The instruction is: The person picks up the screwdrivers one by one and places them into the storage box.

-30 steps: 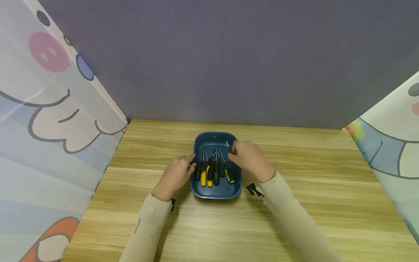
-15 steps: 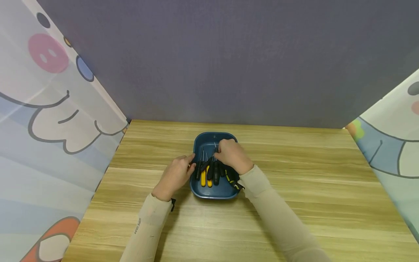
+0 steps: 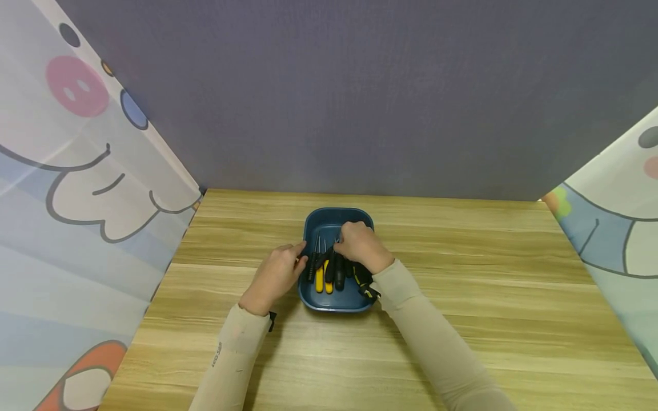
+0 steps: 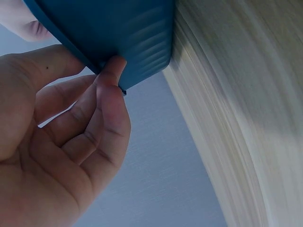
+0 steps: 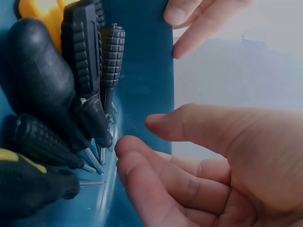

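Note:
A dark blue tray [image 3: 339, 309] on the wooden table holds several screwdrivers lying side by side. My left hand [image 3: 275, 275] pinches its left rim; in the left wrist view the thumb and fingers [image 4: 113, 106] meet at the tray's edge. Over the tray's far right part hovers my right hand [image 3: 362, 244]. The right wrist view shows a gap between thumb and loosely bent fingers [image 5: 142, 182], nothing held. Close by lie a large black screwdriver handle [image 5: 40, 71], a black-and-yellow screwdriver [image 5: 35, 187], a ribbed black handle [image 5: 113, 54] and yellow handles [image 5: 45, 16].
The table [image 3: 488, 297] extends on both sides of the tray. A grey panel [image 3: 360, 97] stands along its back edge. Cartoon-printed curtains [image 3: 77, 188] hang at the left and right.
My right hand has moved left from the tray's right rim to over the tools. The thin metal shaft at its fingertips earlier is no longer in them. The left hand has stayed put.

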Available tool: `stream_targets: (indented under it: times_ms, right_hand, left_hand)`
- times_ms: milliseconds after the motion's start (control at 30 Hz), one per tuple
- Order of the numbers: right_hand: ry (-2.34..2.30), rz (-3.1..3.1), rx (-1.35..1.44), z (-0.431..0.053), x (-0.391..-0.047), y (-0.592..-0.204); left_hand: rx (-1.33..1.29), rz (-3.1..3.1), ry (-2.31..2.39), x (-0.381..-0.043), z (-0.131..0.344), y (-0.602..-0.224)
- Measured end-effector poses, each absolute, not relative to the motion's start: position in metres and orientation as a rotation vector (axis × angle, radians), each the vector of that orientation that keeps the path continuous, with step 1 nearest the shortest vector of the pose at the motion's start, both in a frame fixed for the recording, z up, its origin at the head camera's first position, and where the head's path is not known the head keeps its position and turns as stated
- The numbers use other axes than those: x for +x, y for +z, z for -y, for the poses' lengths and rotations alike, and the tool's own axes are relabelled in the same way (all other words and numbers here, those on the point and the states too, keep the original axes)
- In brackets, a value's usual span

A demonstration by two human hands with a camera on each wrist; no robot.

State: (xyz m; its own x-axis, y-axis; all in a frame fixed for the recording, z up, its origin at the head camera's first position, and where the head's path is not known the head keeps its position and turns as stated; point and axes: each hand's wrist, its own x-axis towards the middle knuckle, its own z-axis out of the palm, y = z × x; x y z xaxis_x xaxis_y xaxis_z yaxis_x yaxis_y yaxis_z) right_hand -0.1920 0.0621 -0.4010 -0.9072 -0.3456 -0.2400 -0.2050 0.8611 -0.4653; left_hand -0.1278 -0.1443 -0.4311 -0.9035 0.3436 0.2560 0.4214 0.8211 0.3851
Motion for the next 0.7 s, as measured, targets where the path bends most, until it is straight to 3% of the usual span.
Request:
stream_targets:
  times_ms: [700]
  right_hand:
    - [-0.661,-2.804,-0.522,-0.068,-0.186,-0.389]
  left_hand:
    - [-0.577,2.826,-0.492,-0.128,0.143,-0.426]
